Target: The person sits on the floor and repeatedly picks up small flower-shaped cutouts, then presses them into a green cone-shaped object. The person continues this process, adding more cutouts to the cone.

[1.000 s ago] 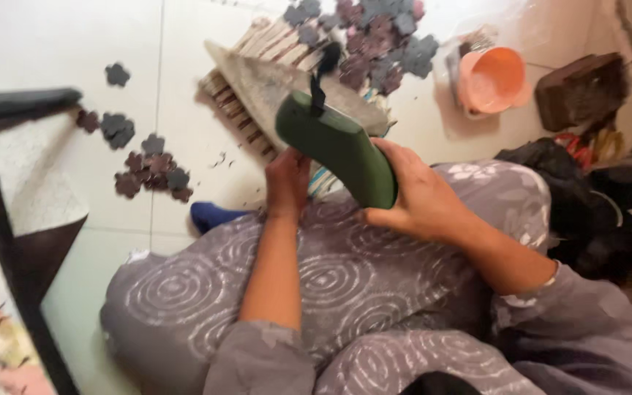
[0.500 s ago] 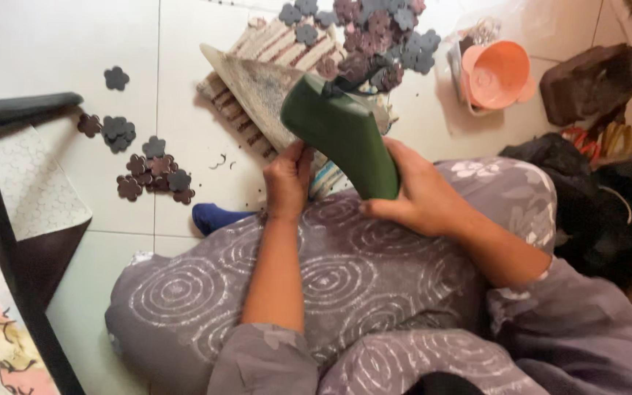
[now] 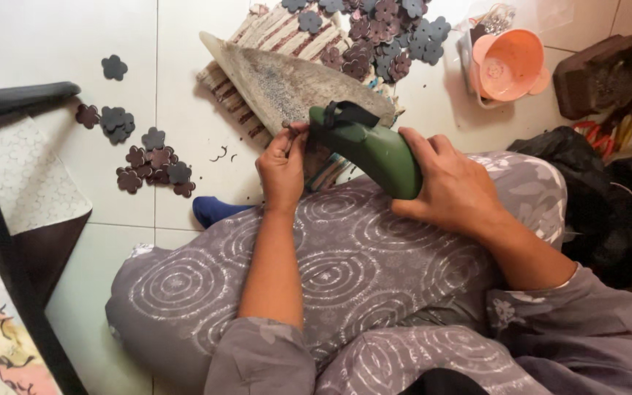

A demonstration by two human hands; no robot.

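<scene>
My right hand (image 3: 451, 186) grips a green shoe form (image 3: 374, 150) over my lap, its tip pointing up and left. A black strap (image 3: 345, 113) wraps across the form's upper end. My left hand (image 3: 283, 168) pinches at that end, its fingertips at the edge of the strap. Both hands hover above my grey patterned skirt (image 3: 345, 271). Behind the form lies a flat grey wedge-shaped board (image 3: 279, 80) on a striped mat (image 3: 257, 36).
Dark flower-shaped cutouts lie in a pile (image 3: 382, 33) on the mat and in scattered clusters (image 3: 148, 161) on the white tile floor. An orange bowl (image 3: 510, 66) and a brown block (image 3: 605, 73) sit at upper right. A black frame (image 3: 9, 219) runs along the left.
The green form has tilted lower and further left over my lap. My left hand has come up from beneath it and now pinches at the strap end.
</scene>
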